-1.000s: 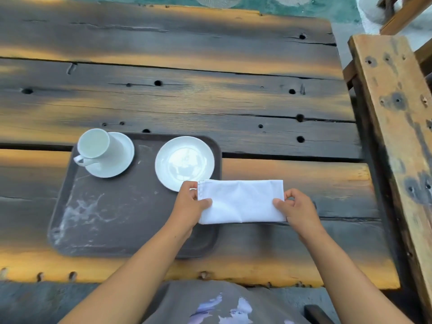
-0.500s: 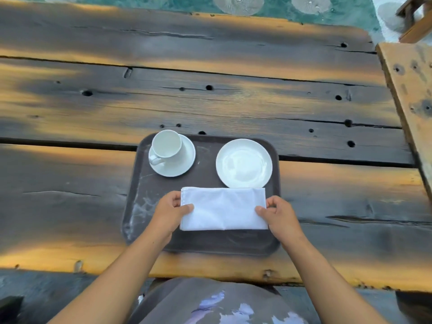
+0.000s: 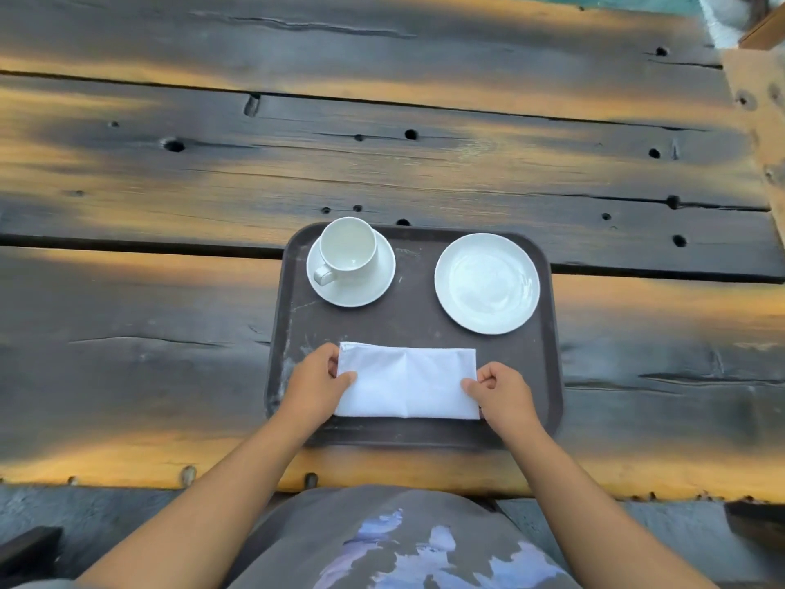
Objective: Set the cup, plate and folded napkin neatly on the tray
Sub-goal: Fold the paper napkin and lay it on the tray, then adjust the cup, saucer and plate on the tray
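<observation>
- Folded napkin [image 3: 407,382]: lower centre of frame, lying flat on the near half of the tray [image 3: 418,325], long edge parallel to the tray's near rim.
- Left hand [image 3: 316,386] pinches the napkin's left end; right hand [image 3: 501,391] pinches its right end.
- Cup [image 3: 348,250] on its saucer [image 3: 374,286], upper left of the tray; plate [image 3: 487,283], upper right.
- Step in hand, by my reading: final placement of the napkin.
- Next move calls for squaring it, then letting go without dragging the cloth.
- Tray sits on a weathered plank table [image 3: 297,163].

an outdoor café or patio seating spot: a weathered plank table [image 3: 382,163] with bolt holes, a brown serving tray [image 3: 416,325], and teal patterned ground [image 3: 628,0] showing beyond the table's far edge.
</observation>
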{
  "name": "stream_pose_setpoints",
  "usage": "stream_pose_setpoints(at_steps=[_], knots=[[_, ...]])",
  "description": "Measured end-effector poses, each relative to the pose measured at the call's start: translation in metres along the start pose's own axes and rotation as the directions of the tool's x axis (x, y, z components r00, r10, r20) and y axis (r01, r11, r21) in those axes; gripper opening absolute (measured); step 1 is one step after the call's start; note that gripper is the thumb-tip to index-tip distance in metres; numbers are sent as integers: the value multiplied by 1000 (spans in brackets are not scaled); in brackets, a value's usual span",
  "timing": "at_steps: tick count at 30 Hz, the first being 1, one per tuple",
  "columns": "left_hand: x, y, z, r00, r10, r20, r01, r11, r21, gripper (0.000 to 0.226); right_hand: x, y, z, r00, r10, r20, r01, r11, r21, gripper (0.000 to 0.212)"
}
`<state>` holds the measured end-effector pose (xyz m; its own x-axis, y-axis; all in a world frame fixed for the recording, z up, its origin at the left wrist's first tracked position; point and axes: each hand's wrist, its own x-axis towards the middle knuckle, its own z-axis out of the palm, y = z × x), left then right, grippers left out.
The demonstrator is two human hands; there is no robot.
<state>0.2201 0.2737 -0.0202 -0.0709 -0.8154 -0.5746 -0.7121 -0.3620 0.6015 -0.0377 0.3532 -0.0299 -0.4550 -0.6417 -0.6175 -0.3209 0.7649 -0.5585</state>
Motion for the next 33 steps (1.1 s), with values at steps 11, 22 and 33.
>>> stream_pose_setpoints(at_steps=[11,22,33], knots=[[3,-14,13,998,1,-64,7,993,119,18,0,8,3,999,-30,-41,22,983,-183,28],[-1,-13,19,997,44,-59,-22,945,326,27,-1,7,-2,998,-41,-41,25,940,-341,22],[18,0,-43,993,115,-22,-102,944,314,17,1,-50,-3,981,-192,7,192,981,12,10]])
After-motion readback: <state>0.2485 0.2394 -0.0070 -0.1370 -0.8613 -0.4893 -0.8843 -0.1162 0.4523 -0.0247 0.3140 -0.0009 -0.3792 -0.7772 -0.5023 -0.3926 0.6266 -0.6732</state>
